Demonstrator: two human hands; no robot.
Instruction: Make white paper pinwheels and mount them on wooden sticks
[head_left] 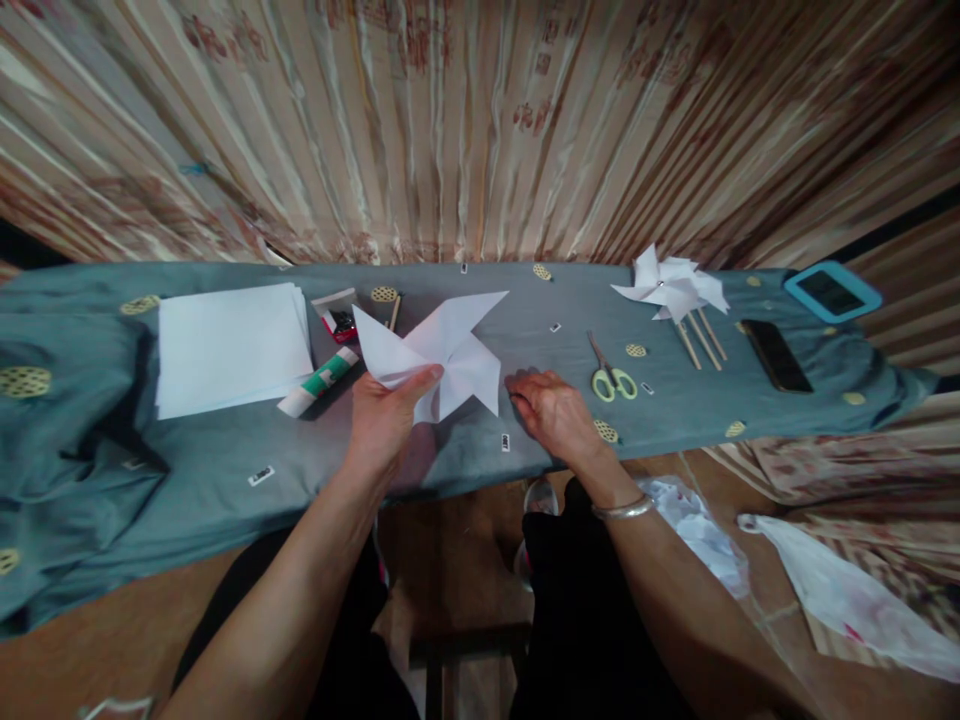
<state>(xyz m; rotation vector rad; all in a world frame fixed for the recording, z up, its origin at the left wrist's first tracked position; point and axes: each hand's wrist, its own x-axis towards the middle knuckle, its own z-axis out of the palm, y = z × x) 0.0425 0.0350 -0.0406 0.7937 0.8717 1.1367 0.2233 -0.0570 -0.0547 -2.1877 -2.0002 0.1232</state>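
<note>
My left hand (386, 415) is closed on a white paper pinwheel (469, 350), its thumb pressed on the paper near the centre. The pinwheel's blades spread out above the cloth-covered table. Just right of it, my right hand (551, 410) rests low over the cloth with curled fingers; whether the fingertips hold something small I cannot make out. A pair of scissors with light green handles (613, 382) lies to the right of that hand. A green and white glue stick (321, 382) is beside my left hand, below a small open red box (339, 318) with dark bits inside.
A stack of white paper (232, 350) lies at the left of the grey-green tablecloth (450, 470). Pinwheels on wooden sticks (671, 285), a black phone (776, 355) and a blue-framed object (832, 292) are at the right. Plastic bags (847, 590) lie on the floor.
</note>
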